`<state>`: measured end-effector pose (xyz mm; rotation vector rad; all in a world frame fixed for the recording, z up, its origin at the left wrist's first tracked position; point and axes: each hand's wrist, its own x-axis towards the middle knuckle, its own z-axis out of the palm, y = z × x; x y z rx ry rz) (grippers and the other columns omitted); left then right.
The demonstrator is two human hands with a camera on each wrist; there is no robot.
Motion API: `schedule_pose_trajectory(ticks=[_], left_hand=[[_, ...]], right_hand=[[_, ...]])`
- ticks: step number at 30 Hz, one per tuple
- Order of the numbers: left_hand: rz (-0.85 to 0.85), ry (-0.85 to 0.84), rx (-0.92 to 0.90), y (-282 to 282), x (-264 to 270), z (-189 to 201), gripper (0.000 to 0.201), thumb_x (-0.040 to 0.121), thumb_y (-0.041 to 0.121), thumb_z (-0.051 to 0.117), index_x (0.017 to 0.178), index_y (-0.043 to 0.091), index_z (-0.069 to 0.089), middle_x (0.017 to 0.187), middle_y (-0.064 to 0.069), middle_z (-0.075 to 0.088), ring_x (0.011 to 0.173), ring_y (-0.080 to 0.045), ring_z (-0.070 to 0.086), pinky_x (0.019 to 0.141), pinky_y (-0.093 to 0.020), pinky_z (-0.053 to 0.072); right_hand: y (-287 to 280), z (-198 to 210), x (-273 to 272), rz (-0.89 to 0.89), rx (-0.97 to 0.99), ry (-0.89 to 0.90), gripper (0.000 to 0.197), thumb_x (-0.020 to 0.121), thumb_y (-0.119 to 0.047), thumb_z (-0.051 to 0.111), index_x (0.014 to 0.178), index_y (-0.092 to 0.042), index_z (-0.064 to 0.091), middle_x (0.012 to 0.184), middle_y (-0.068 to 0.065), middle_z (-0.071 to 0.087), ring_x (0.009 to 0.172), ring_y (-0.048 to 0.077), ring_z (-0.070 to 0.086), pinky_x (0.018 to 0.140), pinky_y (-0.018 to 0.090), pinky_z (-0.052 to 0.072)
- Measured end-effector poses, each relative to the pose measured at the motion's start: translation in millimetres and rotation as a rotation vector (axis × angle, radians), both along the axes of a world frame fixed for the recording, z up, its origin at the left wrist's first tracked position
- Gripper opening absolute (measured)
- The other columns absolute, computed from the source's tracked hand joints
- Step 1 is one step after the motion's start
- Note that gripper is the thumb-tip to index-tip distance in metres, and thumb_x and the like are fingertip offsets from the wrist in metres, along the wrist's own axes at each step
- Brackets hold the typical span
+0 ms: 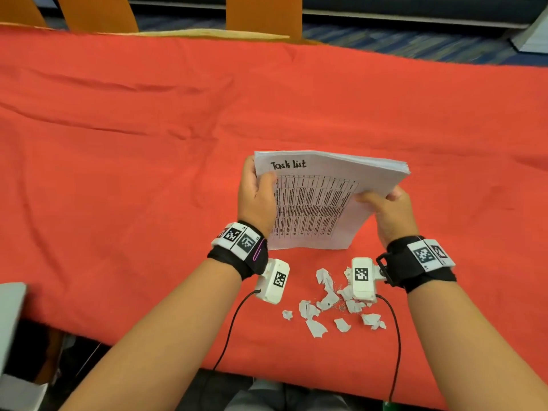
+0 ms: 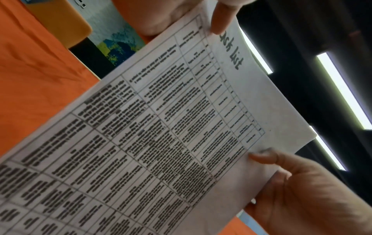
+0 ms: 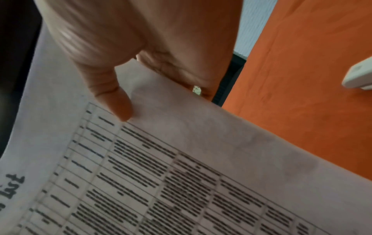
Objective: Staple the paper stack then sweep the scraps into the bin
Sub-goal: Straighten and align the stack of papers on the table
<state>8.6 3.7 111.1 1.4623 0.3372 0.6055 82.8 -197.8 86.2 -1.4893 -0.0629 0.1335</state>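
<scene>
- The stack (image 1: 323, 200) stands tilted on its near edge on the counter (image 1: 118, 158), top edge leaning away from the person.
- Left hand (image 1: 256, 197) pinches its left edge; right hand (image 1: 388, 209) grips the right edge.
- Scraps (image 1: 329, 301) lie just nearer than the stack, between the wrists.
- No stapler or bin shows.

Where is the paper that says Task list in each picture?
Head: paper stack at centre, held up by left hand and right hand.
Left wrist: fills the middle.
Right wrist: fills the lower part.
Shared landmark: the handwritten title.
</scene>
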Motion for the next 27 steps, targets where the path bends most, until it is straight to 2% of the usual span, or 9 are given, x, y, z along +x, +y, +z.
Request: schedule_pose_trajectory(ticks=[2, 5, 7, 10, 14, 16, 20, 25, 27], left_hand=[[0.004, -0.033, 0.034, -0.6, -1.2, 0.7, 0.012, 0.085, 0.012, 0.043, 0.09, 0.018, 0.052, 0.081, -0.004, 0.053, 0.075, -0.017, 0.048, 0.071, -0.04, 0.043], [0.023, -0.033, 0.056, -1.4, -0.8, -1.6, 0.008, 0.087, 0.011, 0.042, 0.09, 0.008, 0.049, 0.078, -0.005, 0.049, 0.072, -0.015, 0.045, 0.068, -0.038, 0.041], [0.03, -0.021, 0.066, -2.3, -0.8, -2.5, 0.008, 0.089, 0.012, 0.042, 0.092, 0.011, 0.05, 0.079, 0.0, 0.052, 0.073, -0.014, 0.049, 0.071, -0.035, 0.044], [0.034, -0.013, 0.104, -2.7, -0.8, 0.3, 0.011, 0.093, 0.01, 0.042, 0.093, 0.018, 0.05, 0.081, 0.01, 0.057, 0.075, -0.005, 0.054, 0.075, -0.025, 0.047], [0.042, -0.003, 0.222, -0.8, -0.4, 0.9, 0.005, 0.097, 0.017, 0.043, 0.097, 0.019, 0.047, 0.085, 0.008, 0.06, 0.08, -0.012, 0.059, 0.079, -0.039, 0.051], [0.067, 0.006, 0.269, -1.9, 1.1, 1.0, 0.004, 0.098, 0.019, 0.042, 0.099, 0.018, 0.046, 0.085, 0.005, 0.059, 0.079, -0.015, 0.058, 0.077, -0.042, 0.05], [0.103, -0.022, 0.314, -3.0, 5.8, 10.1, 0.007, 0.099, 0.016, 0.041, 0.099, 0.011, 0.046, 0.082, -0.002, 0.054, 0.072, -0.014, 0.052, 0.071, -0.041, 0.048], [0.053, -0.007, 0.279, 0.4, 1.2, 2.2, 0.011, 0.099, 0.019, 0.041, 0.103, 0.01, 0.046, 0.087, 0.002, 0.059, 0.081, -0.017, 0.059, 0.078, -0.044, 0.05], [0.035, 0.014, 0.249, -0.4, -1.0, -1.7, 0.012, 0.099, 0.022, 0.04, 0.104, 0.012, 0.046, 0.087, 0.006, 0.06, 0.083, -0.015, 0.06, 0.081, -0.045, 0.051]], right_hand=[[2.5, 10.0, 1.3, -0.024, 0.022, -0.048, 0.025, 0.065, 0.004, 0.062, 0.081, -0.016, 0.066, 0.068, -0.015, 0.071, 0.069, 0.002, 0.062, 0.068, 0.019, 0.048], [8.4, 20.6, -0.1, -0.054, 0.069, -0.122, 0.037, 0.072, 0.011, 0.055, 0.073, -0.023, 0.069, 0.066, -0.017, 0.068, 0.068, 0.0, 0.059, 0.067, 0.015, 0.045], [11.8, 22.7, -2.2, -0.075, 0.1, -0.132, 0.037, 0.075, 0.01, 0.055, 0.073, -0.024, 0.07, 0.068, -0.016, 0.068, 0.069, 0.002, 0.058, 0.068, 0.015, 0.045], [13.1, 25.8, -3.3, -0.096, 0.122, -0.12, 0.029, 0.079, 0.005, 0.059, 0.083, -0.023, 0.067, 0.072, -0.015, 0.07, 0.073, 0.004, 0.061, 0.07, 0.018, 0.047], [12.7, 30.4, -7.1, -0.068, 0.109, -0.135, 0.029, 0.083, 0.004, 0.059, 0.091, -0.023, 0.066, 0.078, -0.013, 0.072, 0.078, 0.005, 0.065, 0.072, 0.021, 0.05], [15.8, 31.7, -10.8, -0.062, 0.111, -0.138, 0.029, 0.085, 0.004, 0.058, 0.094, -0.023, 0.065, 0.079, -0.013, 0.073, 0.078, 0.005, 0.066, 0.073, 0.022, 0.051], [20.8, 38.7, -11.9, -0.101, 0.09, -0.183, 0.03, 0.087, 0.003, 0.057, 0.094, -0.025, 0.063, 0.08, -0.016, 0.072, 0.08, 0.002, 0.066, 0.075, 0.02, 0.051], [19.9, 32.2, -13.2, -0.079, 0.049, -0.177, 0.03, 0.088, 0.003, 0.056, 0.097, -0.025, 0.061, 0.082, -0.017, 0.072, 0.081, -0.001, 0.065, 0.075, 0.018, 0.05], [20.4, 30.7, -13.1, -0.064, 0.036, -0.161, 0.027, 0.089, 0.002, 0.056, 0.099, -0.023, 0.06, 0.083, -0.016, 0.072, 0.081, -0.001, 0.066, 0.075, 0.018, 0.051]])
